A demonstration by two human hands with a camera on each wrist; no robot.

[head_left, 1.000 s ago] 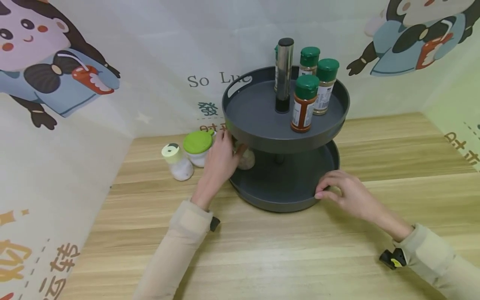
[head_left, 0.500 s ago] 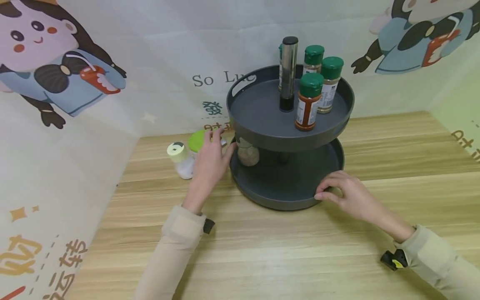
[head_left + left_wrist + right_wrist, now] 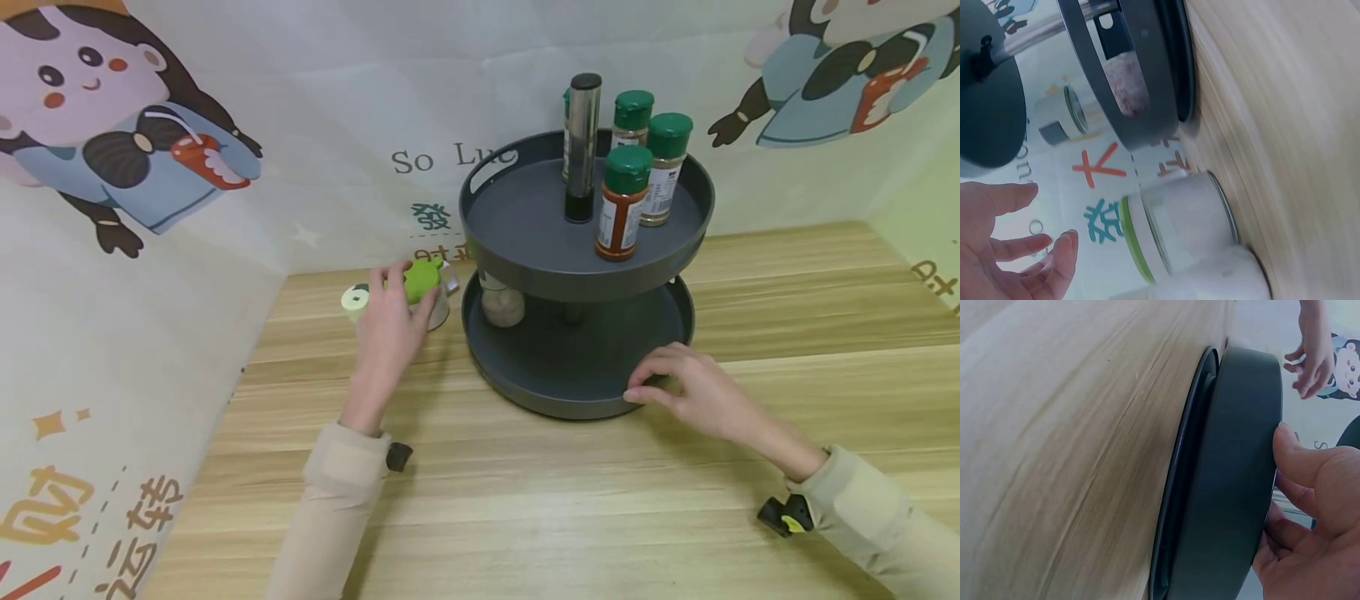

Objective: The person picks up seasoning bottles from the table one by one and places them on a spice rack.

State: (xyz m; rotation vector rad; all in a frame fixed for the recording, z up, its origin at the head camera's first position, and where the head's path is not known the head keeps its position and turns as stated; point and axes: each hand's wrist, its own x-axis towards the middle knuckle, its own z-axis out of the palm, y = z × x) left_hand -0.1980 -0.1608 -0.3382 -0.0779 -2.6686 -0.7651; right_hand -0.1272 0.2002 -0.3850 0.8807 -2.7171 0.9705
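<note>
My left hand [image 3: 386, 329] hovers over two lidded jars left of a dark two-tier turntable [image 3: 585, 283], its fingers spread and holding nothing. Under the fingers is a jar with a green lid [image 3: 423, 279]; a shaker jar with a pale yellow lid [image 3: 354, 300] is partly hidden behind the hand. In the left wrist view, a gap separates the fingertips [image 3: 1069, 237] from the green-lidded jar [image 3: 1188, 212]. On the lower tier's left side stands a jar of pinkish grains [image 3: 502, 307]. My right hand [image 3: 686, 383] pinches the lower tier's front right rim [image 3: 1241, 456], thumb outside.
Several green-capped spice bottles [image 3: 624, 204] stand on the upper tier around a metal centre post [image 3: 582, 150]. The turntable rests on a wooden table [image 3: 525, 500], close to a printed backdrop [image 3: 337, 167] at the rear and left.
My left hand has let go of the jar of pinkish grains on the lower tier and moved left, over the two jars on the table. The right hand keeps its grip on the rim.
</note>
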